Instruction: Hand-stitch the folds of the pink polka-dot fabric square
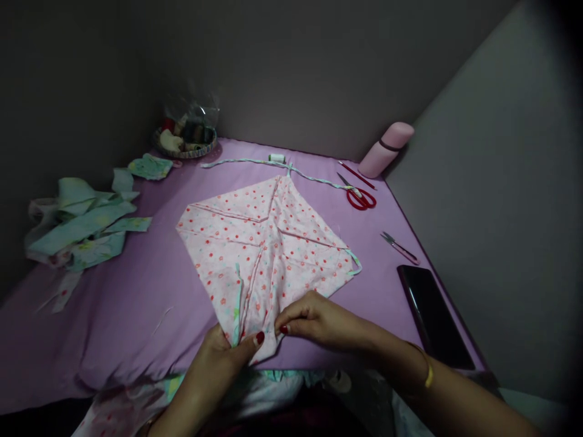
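Note:
A white cloth piece with red and pink dots (237,243) lies spread in a diamond shape, its near corner at the table's front edge. My left hand (223,355) grips that near corner, thumb on top. Just to the right, my right hand (305,315) pinches the cloth's edge between thumb and fingers; whether a needle is in that pinch cannot be made out. A green strip (237,303) runs up from beside my left thumb. On the right corner is a small green loop (356,262), and a long twisted green cord (246,161) extends from the far corner.
Red-handled scissors (361,199), a red pencil (357,175), thread snips (399,247), a black phone (435,315) and a pink bottle (387,149) lie or stand to the right. Green fabric scraps (86,224) are heaped left. A basket of thread spools (186,149) and a white spool (277,158) sit behind.

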`<action>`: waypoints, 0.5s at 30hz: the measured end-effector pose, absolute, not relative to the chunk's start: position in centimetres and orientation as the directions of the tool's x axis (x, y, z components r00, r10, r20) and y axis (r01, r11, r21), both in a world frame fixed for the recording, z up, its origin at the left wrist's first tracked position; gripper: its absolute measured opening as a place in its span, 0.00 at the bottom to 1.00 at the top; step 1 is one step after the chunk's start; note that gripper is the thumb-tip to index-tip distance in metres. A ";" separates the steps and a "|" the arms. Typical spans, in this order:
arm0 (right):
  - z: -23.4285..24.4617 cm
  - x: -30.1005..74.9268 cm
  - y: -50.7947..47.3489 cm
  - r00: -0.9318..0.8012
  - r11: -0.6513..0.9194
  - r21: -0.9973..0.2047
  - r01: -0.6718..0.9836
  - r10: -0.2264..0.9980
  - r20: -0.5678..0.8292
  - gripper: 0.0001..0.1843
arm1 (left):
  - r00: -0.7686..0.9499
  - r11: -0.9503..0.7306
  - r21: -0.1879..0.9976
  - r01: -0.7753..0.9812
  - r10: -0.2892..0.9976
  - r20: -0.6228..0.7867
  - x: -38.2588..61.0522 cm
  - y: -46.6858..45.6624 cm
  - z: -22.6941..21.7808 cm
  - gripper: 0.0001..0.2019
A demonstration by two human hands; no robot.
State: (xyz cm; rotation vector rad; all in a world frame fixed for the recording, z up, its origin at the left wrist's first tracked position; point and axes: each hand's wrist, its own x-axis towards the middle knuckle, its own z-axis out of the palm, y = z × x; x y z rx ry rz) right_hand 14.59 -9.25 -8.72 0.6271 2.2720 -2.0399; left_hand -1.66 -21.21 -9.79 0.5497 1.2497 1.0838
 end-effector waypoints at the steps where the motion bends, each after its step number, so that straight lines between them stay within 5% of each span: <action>1: -8.7 14.6 -9.1 -0.926 0.078 -0.950 0.304 0.259 -0.275 0.11 | -0.048 0.430 0.839 -0.333 0.881 -0.471 -1.7 -21.2 -9.8 0.18; 8: -8.1 14.4 -8.0 -0.952 0.198 -0.937 0.288 0.166 -0.258 0.12 | -0.008 0.443 0.817 -0.369 0.878 -0.479 -1.9 -21.1 -9.8 0.18; 15: -8.8 13.8 -7.6 -0.963 0.120 -0.958 0.260 0.109 -0.247 0.12 | 0.011 0.444 0.791 -0.421 0.874 -0.485 -1.9 -21.0 -9.9 0.16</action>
